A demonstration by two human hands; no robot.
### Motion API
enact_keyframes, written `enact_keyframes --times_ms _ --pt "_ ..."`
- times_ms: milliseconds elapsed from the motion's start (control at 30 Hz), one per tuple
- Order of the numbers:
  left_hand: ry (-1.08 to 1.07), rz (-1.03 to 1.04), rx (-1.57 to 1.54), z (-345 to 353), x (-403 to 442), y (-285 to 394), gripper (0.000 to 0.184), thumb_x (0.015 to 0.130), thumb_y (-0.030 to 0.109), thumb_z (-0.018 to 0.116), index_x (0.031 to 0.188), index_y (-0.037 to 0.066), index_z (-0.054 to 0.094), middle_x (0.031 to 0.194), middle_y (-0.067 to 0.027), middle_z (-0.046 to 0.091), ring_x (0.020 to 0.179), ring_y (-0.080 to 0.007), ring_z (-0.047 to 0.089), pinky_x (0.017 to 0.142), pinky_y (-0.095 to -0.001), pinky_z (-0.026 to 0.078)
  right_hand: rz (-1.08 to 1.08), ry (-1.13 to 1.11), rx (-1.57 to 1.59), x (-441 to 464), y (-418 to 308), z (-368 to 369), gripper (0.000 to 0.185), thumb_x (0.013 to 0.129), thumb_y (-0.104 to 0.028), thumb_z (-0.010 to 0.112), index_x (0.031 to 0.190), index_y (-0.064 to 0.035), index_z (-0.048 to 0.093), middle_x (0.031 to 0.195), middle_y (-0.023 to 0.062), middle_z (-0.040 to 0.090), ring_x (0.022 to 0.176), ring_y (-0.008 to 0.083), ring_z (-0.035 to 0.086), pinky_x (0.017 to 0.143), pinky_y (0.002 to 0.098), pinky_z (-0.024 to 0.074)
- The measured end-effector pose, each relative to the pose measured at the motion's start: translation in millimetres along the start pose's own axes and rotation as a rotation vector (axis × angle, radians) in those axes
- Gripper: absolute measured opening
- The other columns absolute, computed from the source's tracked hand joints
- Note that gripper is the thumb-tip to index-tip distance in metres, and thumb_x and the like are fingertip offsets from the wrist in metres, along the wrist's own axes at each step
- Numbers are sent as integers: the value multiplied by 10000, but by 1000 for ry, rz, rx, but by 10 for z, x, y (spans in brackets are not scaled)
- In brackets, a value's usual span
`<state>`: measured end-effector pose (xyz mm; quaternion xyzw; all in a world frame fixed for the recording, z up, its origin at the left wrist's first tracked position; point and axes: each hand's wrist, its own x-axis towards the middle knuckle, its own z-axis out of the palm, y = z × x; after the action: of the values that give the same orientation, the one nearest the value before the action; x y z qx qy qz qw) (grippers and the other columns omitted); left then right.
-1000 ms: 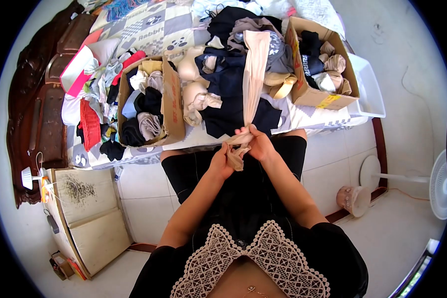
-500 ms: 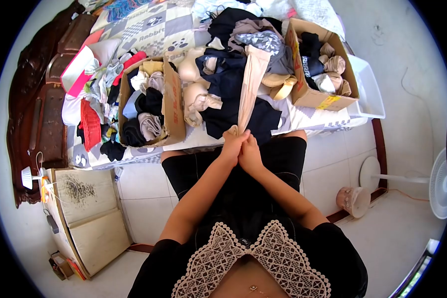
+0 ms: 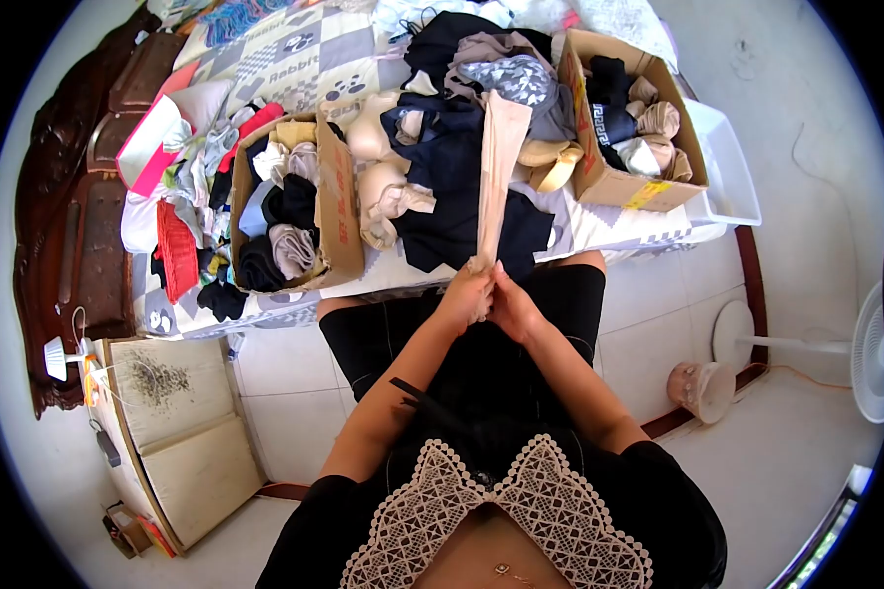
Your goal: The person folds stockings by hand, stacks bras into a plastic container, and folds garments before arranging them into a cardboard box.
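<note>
Nearer now, the beige stocking runs lengthwise over the bed from its end clasped in the left hand; right hand's grip unclear.

Straight ahead of your hands, the pale strip stretches over the dark clothes, barring a low sideways sweep. To your left, the wall of the left carton stops you, with the beige bras just inside it. On your right, you can pass low over the bed sheet in front of the right carton; its walls block the way to the plastic bin. Both cartons admit you from above.
</note>
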<state>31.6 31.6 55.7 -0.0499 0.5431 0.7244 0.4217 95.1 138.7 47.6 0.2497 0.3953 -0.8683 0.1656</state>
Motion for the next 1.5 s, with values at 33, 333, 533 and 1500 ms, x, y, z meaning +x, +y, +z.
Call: enact_keyframes --times_ms 33,333,533,1500 --pt "28 102 160 28 12 -40 251 917 275 508 1011 47 461 770 -71 544 644 -179 547 553 -321 439 28 -37 158 -22 -54 113 661 903 -581 406 1320 -68 403 1228 81 528 1134 219 488 959 475 353" --pt "394 929 1277 88 -262 179 433 769 107 629 1196 139 562 1201 -142 429 1056 -341 418 887 -429 355 -74 14 53 2 -309 88 263 920 -228 552 1087 -24 562 1003 89 612 879 198 601 801 360 497" --pt "320 555 823 -66 -202 31 430 876 333 551 1203 55 535 1104 -125 515 939 -265 501 846 -365 402 -529 269 -242 115 -259 31 140 882 -109 591 968 -4 626 879 61 653 747 142 622 686 274 502" --pt "26 200 54 146 -127 -7 367 981 288 406 1163 -12 515 1060 -83 592 933 -140 574 846 -263 439 -669 494 -818 -149 76 117 202 791 -83 650 968 12 622 796 111 524 755 206 548 688 305 448"
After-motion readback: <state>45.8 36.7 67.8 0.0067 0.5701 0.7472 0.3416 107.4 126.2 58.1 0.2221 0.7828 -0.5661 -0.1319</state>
